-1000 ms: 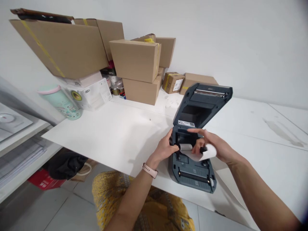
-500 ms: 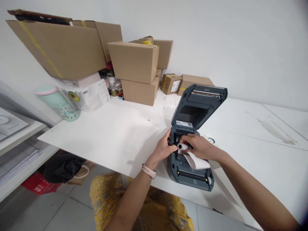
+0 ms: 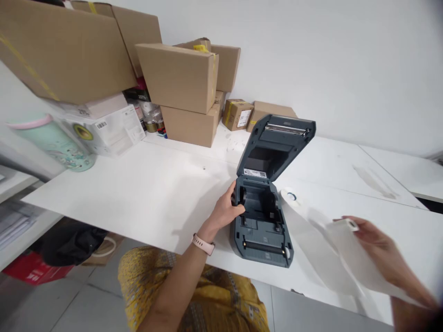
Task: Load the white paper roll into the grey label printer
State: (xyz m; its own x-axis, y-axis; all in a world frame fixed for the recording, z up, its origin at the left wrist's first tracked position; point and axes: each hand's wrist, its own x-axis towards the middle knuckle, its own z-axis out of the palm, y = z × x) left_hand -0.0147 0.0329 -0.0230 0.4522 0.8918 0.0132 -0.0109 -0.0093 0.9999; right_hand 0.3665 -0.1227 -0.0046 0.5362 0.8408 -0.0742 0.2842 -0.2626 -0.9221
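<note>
A dark grey label printer (image 3: 261,253) stands on the white table with its lid (image 3: 277,150) raised and its roll bay showing no roll. My left hand (image 3: 224,210) grips the printer's left side wall, thumb over the rim. To the right of the printer, my right hand (image 3: 375,244) holds a small, thin roll of white label paper (image 3: 346,226), its hollow core facing up and outward. A loose strip of paper hangs from it toward my wrist. Behind it on the table lies a second white roll (image 3: 291,197) with a dark-ringed core, trailing a long pale strip (image 3: 318,258).
Stacked cardboard boxes (image 3: 180,78) fill the back left, with smaller boxes (image 3: 237,114) against the wall. At the left stand a mint tumbler (image 3: 55,143) and a white box (image 3: 107,131). A red bag (image 3: 38,267) and a black cloth item (image 3: 74,242) lie below the table.
My right hand has lifted the small paper roll out of the printer's bay and carried it right. My left hand keeps its hold on the printer. The view has shifted somewhat to the right.
</note>
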